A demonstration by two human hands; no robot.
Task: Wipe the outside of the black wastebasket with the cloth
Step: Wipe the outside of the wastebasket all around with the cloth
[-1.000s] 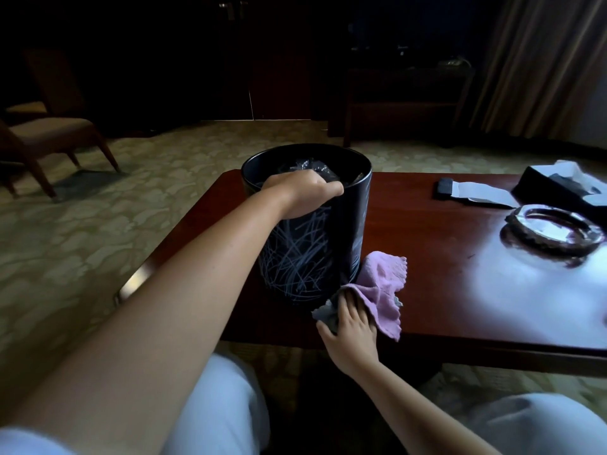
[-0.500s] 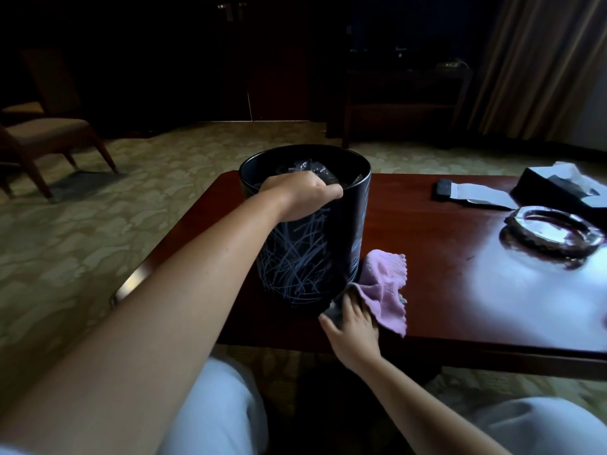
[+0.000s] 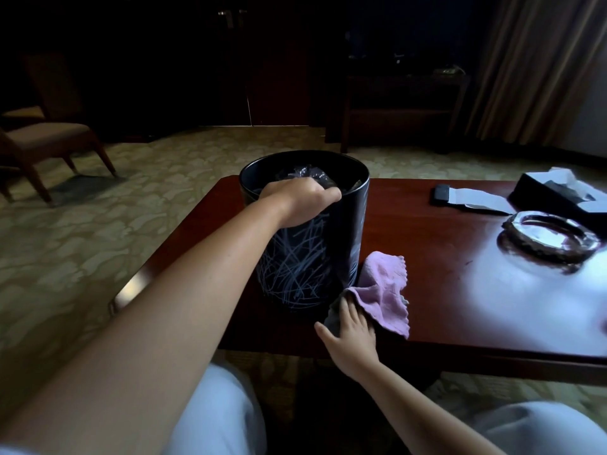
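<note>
From the head camera, the black wastebasket (image 3: 308, 244) is standing upright on the dark red table (image 3: 460, 290), at the table's near-left part, roughly at the centre of the view. Pale scribbled lines are showing on its near side, and crumpled clear plastic (image 3: 308, 174) is sitting inside it. The left hand (image 3: 300, 200) is reaching in from 7 o'clock and gripping the near rim, fingers curled over the edge into the opening. At 5 o'clock from the wastebasket, the right hand (image 3: 349, 326) is lying with straight fingers on the pink cloth (image 3: 384, 290), pressing it against the lower right wall of the wastebasket where it meets the tabletop. The rest of the cloth is trailing over the table to the right. Toward 2 o'clock, a glass ashtray (image 3: 551, 236) is resting near the right edge, with a dark tissue box (image 3: 558, 192) just behind it and a flat dark and white item (image 3: 466, 198) beside that. At 10 o'clock, a chair (image 3: 49, 139) is standing on the patterned carpet (image 3: 82, 241).
</note>
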